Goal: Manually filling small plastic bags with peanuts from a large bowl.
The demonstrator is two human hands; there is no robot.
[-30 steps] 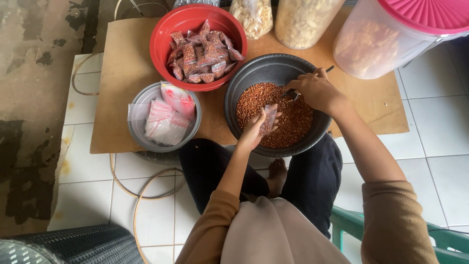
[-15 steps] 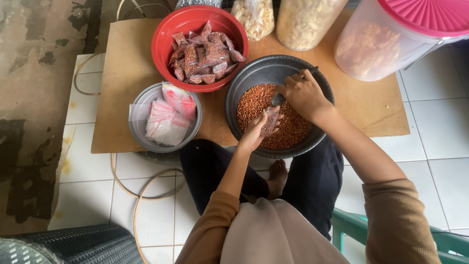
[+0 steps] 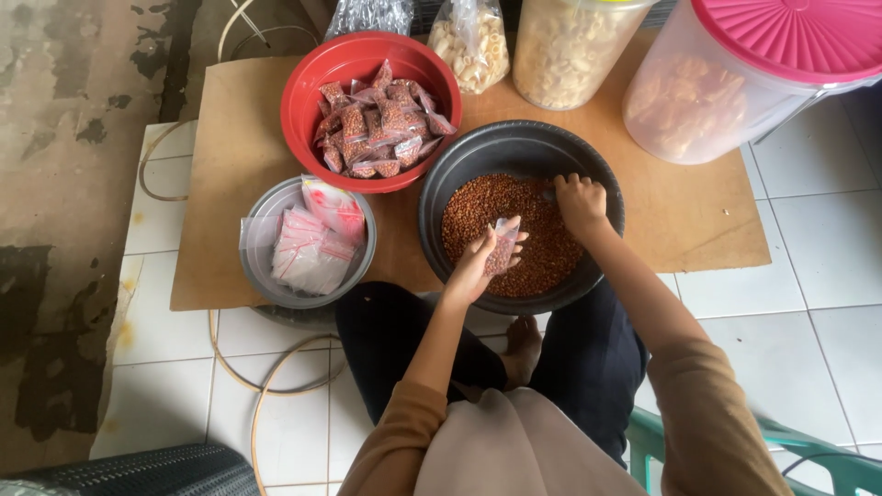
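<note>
1. While I sit over the black bowl [image 3: 459, 174] of brown grains [image 3: 542, 248], my left hand [image 3: 473, 266] pinches a small plastic bag [image 3: 503, 243] above them.
2. My right hand [image 3: 581, 200] is curled shut, dipped into the grains; what it holds is hidden.
3. Red bowl [image 3: 303, 101] of filled packets [image 3: 377, 124] stands just beside.

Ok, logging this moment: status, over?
Left hand holds small bag over black bowl. Right hand down in brown grains. Nothing blocking.
</note>
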